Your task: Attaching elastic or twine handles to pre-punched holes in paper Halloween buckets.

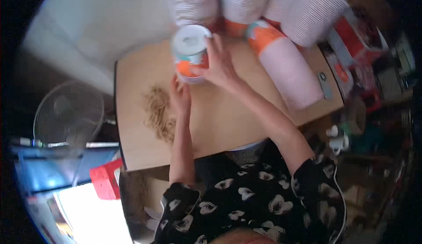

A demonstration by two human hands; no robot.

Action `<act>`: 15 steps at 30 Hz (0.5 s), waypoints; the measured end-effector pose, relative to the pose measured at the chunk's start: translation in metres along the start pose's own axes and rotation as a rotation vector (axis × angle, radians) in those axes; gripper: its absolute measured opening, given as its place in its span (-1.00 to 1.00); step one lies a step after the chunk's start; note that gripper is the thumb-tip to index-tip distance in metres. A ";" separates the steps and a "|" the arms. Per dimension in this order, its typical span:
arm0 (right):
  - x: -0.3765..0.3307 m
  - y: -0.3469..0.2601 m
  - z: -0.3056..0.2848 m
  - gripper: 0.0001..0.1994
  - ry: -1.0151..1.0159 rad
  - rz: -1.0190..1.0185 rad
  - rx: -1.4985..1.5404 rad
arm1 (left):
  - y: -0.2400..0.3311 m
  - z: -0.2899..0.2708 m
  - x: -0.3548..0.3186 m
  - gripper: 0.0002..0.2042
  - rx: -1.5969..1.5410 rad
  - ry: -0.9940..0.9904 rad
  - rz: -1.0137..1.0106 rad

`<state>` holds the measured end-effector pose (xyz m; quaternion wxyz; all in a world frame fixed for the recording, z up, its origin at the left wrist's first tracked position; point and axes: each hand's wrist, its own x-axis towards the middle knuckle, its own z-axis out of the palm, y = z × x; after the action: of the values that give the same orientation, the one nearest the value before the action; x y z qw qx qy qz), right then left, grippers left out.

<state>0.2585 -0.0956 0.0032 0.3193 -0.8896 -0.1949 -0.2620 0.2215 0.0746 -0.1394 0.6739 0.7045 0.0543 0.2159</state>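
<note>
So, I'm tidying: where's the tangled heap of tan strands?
In the head view, the tangled tan heap lies on the left part of the light-brown tabletop, beside the bare left hand.

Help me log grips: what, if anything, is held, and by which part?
The right hand holds the white-topped, orange-and-green cylindrical container by its right side; the left hand is at its lower edge, contact unclear.

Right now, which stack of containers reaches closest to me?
The pale pink stack lying along the right of the table; the other stacks sit farther back.
</note>
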 end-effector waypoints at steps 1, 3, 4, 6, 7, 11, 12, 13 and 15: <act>-0.022 -0.001 -0.016 -0.03 0.032 -0.041 0.101 | 0.009 0.000 -0.020 -0.54 0.119 -0.010 0.020; -0.084 -0.004 -0.059 -0.42 -0.015 -0.042 0.200 | 0.021 0.007 -0.057 -0.63 0.131 -0.073 0.008; -0.119 0.003 -0.083 -0.56 -0.155 0.026 0.299 | 0.024 0.015 -0.072 -0.68 0.026 -0.145 -0.033; -0.190 0.027 -0.127 -0.85 -0.258 0.284 0.287 | 0.044 0.046 -0.095 -0.83 0.045 -0.301 0.086; -0.217 0.032 -0.156 -0.89 -0.292 0.487 0.317 | 0.060 0.064 -0.110 -0.86 0.024 -0.364 0.080; -0.275 0.066 -0.212 -0.77 0.383 0.781 0.280 | 0.148 0.131 -0.146 -0.88 -0.014 -0.583 0.156; -0.271 0.072 -0.218 -0.77 0.380 0.788 0.281 | 0.161 0.147 -0.153 -0.88 -0.014 -0.639 0.230; -0.260 0.075 -0.223 -0.76 0.434 0.778 0.362 | 0.167 0.162 -0.159 -0.88 -0.011 -0.681 0.306; -0.255 0.099 -0.231 -0.71 0.420 0.789 0.456 | 0.168 0.200 -0.171 -0.88 -0.034 -0.682 0.366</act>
<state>0.0303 -0.3674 -0.0416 0.6127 -0.7312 0.1725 -0.2454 0.1070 -0.1875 -0.0147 0.6152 0.7227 -0.3028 0.0868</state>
